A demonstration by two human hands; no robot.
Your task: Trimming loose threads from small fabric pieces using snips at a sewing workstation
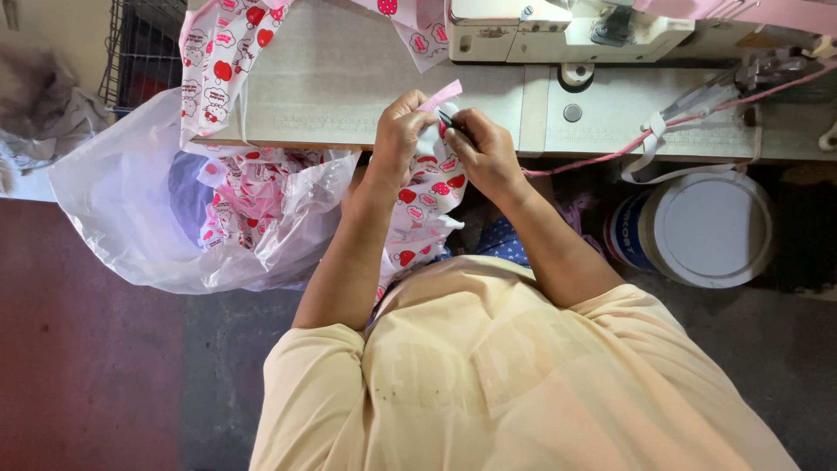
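A pale grey desk (349,96) carries a cream sewing machine (567,30). Below lies a dark floor (87,366), reddish at one side. A white-lidded bucket (697,227) stands there, and a wire rack (139,52) behind.

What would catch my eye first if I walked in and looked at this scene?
Probably the white fabric printed with red apples, held at the table edge between the left hand and right hand, with a pink strip sticking up from the grip. More of the same print spills from a clear plastic bag at the left, and a sewing machine sits on the table beyond.
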